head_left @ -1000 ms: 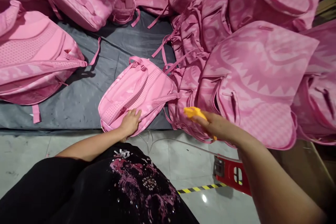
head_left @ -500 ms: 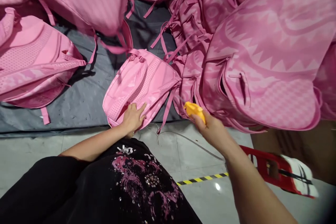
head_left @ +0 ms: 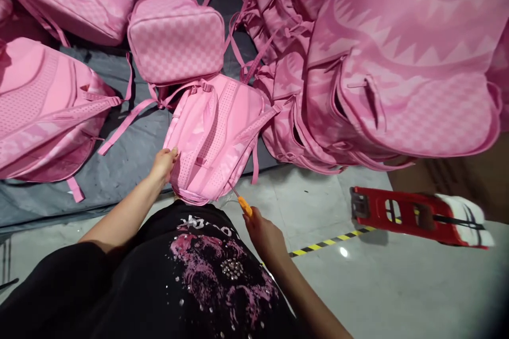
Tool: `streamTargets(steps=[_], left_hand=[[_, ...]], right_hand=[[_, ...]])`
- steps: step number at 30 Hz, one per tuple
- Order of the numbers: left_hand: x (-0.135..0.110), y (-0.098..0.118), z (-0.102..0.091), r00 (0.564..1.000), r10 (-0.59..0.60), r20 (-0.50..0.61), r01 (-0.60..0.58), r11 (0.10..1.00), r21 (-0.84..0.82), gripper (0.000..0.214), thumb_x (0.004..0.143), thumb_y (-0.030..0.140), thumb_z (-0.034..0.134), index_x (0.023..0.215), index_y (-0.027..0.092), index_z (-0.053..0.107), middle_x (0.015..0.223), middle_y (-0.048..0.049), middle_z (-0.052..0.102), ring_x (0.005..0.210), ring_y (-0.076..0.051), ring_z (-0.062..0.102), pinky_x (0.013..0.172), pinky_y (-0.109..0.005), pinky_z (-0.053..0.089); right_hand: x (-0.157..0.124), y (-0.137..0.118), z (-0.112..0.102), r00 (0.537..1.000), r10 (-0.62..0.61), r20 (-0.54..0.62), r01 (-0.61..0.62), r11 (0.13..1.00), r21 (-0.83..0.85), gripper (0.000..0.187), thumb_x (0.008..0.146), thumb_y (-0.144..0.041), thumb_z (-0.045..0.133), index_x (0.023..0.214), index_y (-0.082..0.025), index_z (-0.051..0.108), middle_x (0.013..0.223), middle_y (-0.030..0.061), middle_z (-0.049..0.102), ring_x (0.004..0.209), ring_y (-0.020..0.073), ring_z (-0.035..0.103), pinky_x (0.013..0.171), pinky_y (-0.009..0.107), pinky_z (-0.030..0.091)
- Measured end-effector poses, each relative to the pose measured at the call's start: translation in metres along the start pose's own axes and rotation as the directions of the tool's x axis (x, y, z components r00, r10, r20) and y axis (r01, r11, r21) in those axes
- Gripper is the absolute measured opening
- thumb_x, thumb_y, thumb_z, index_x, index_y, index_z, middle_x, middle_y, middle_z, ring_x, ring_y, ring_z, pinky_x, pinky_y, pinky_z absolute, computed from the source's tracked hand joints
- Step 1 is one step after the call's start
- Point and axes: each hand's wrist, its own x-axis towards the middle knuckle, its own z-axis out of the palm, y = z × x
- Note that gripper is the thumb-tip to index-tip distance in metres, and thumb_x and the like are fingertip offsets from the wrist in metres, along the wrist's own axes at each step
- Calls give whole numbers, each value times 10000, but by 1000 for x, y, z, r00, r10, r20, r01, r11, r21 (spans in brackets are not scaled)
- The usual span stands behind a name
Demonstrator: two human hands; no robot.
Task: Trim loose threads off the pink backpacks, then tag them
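Note:
A pink backpack (head_left: 226, 111) lies back panel up at the edge of a grey covered surface, its shoulder straps spread on top. My left hand (head_left: 164, 165) is closed on the backpack's left edge, fingers pinching the fabric. In my right hand (head_left: 262, 230) is an orange-handled tool (head_left: 245, 205) with a thin metal shaft. The shaft's tip meets the lower right side of the same backpack; I cannot tell whether it goes into the fabric. Just behind stands a pink checkered bag (head_left: 177, 45), touching the backpack's top.
Several pink backpacks crowd the right, one large (head_left: 413, 63) in front. Another pink backpack (head_left: 43, 111) lies at left on the grey cover (head_left: 147, 137). A red hand-truck-like frame (head_left: 397, 212) with a white end stands on the tiled floor, beside yellow-black tape (head_left: 330, 242).
My right hand has come left and down, bringing the tool to the backpack. My left hand has shifted from the backpack's lower part to its left edge. The checkered bag now stands behind.

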Motion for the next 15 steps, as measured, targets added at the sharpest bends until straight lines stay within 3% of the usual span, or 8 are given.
streamTargets(steps=[5, 9, 12, 15], left_hand=[[-13, 11, 2, 965, -228, 133, 255, 934, -251, 174, 901, 207, 544, 735, 158, 548, 621, -8, 569, 596, -114, 575, 647, -223, 514], [-4, 15, -1, 823, -380, 421, 502, 834, -229, 261, 963, 330, 462, 852, 141, 604, 728, -70, 660, 744, -175, 682, 762, -304, 581], [6, 11, -6, 721, -368, 588, 577, 788, -214, 303, 940, 422, 498, 964, 144, 618, 888, -111, 714, 934, -242, 708, 904, -415, 561], [12, 4, -11, 689, -307, 657, 570, 789, -229, 417, 899, 520, 537, 1060, 142, 607, 996, -138, 724, 1081, -289, 675, 995, -483, 506]], right_hand=[[-2, -16, 24, 996, 93, -6, -93, 996, 19, 288, 1031, -384, 348, 1172, -199, 518, 882, 69, 737, 757, 241, 711, 541, 278, 282], [31, -41, 31, 996, -61, -72, 70, 989, 133, 334, 1018, -391, 384, 1276, -218, 506, 923, 71, 744, 807, 233, 707, 585, 273, 337], [50, -54, 30, 984, -141, -110, 157, 975, 159, 362, 1014, -389, 395, 1324, -231, 496, 934, 73, 743, 813, 221, 701, 613, 270, 357], [48, -43, 32, 982, -134, -136, 150, 981, 121, 339, 1017, -386, 385, 1285, -226, 519, 961, 77, 733, 815, 213, 691, 606, 268, 344]])
